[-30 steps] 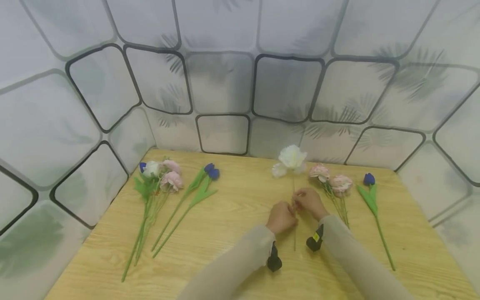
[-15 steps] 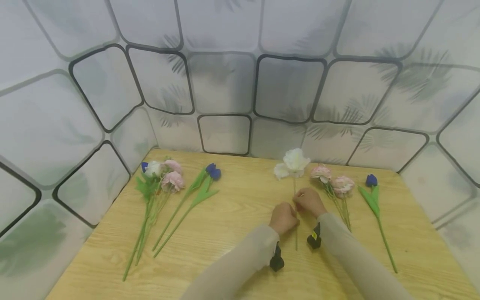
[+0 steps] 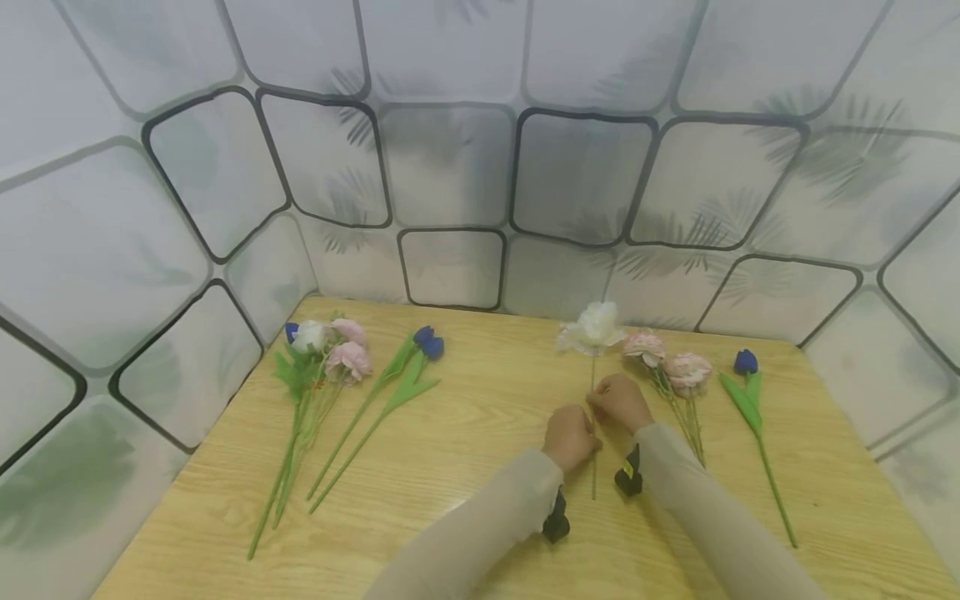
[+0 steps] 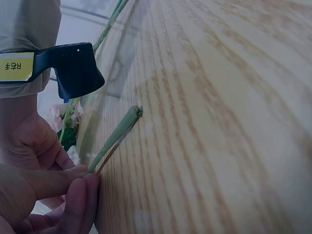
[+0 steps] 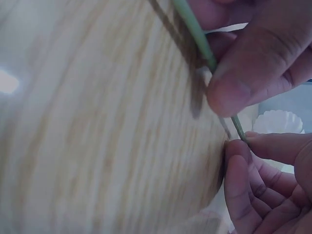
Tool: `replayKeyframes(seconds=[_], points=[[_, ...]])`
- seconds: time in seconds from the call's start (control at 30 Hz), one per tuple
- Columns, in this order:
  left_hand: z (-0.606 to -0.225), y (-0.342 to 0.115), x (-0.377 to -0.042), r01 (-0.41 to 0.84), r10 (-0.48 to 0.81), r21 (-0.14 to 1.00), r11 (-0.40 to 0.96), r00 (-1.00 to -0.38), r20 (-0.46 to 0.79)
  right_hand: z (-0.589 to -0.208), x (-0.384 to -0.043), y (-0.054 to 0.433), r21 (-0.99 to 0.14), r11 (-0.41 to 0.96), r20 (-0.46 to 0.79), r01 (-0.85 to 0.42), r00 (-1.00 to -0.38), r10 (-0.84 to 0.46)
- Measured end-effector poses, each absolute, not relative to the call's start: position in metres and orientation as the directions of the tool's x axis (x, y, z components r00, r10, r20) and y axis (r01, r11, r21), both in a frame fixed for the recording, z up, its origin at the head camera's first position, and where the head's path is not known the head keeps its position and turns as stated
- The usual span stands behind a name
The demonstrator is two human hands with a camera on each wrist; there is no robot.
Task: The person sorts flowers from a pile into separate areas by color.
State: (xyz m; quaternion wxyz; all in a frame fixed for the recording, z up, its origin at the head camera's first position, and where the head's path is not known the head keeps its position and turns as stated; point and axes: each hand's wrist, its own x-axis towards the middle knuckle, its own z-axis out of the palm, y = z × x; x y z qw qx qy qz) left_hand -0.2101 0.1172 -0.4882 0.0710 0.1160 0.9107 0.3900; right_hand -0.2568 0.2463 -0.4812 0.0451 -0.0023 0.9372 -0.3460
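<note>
A white flower [image 3: 596, 325] with a long thin green stem [image 4: 114, 136] lies along the right-centre of the table, bloom toward the back wall. Low on that stem, the left hand [image 3: 570, 437] pinches it between thumb and fingers, as the left wrist view shows; the cut end sticks out beyond. Just above, closer to the bloom, the right hand [image 3: 621, 402] pinches the same stem with thumb and forefinger [image 5: 273, 146]. Both hands stay close over the wooden table [image 3: 480, 467]. Part of the stem is hidden behind the fingers.
Pink flowers [image 3: 686, 371] lie just right of the right hand, then a single blue tulip [image 3: 746, 362]. Two blue tulips [image 3: 429, 343] lie left of centre. A bunch of pink, white and blue flowers [image 3: 348, 358] is at far left. A patterned wall [image 3: 450, 267] borders the table.
The white bloom has turned, its side petals drawing in behind the main head, and it has come slightly nearer. Both hands keep their places on the stem. The head view has shifted slightly.
</note>
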Motion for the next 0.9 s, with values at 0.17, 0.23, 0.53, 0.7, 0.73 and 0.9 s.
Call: replayKeyframes(seconds=[0.17,0.23,0.53,0.7,0.73,0.9], points=[[-0.489,0.117,-0.209,0.169,0.262,0.699,0.695,-0.965,-0.027,-0.484,-0.257,0.247,-0.637,0.77,-0.086,0.041,-0.996,-0.017],[-0.488,0.117,-0.209,0.179,0.263,0.692,0.699,-0.965,-0.016,-0.484,-0.257,0.246,-0.631,0.775,-0.079,0.04,-0.997,-0.013],[-0.495,0.119,-0.212,0.205,0.29,0.729,0.653,-0.957,0.009,-0.483,-0.255,0.245,-0.646,0.762,-0.079,0.037,-0.997,-0.019],[-0.497,0.117,-0.213,0.214,0.304,0.742,0.635,-0.953,0.015,-0.483,-0.255,0.246,-0.655,0.754,-0.087,0.039,-0.996,-0.024],[-0.498,0.117,-0.213,0.206,0.299,0.745,0.635,-0.954,0.01,-0.483,-0.255,0.246,-0.659,0.751,-0.089,0.038,-0.996,-0.027],[-0.484,0.111,-0.208,0.159,0.288,0.739,0.655,-0.956,-0.05,-0.483,-0.257,0.248,-0.646,0.762,-0.086,0.041,-0.996,-0.019]])
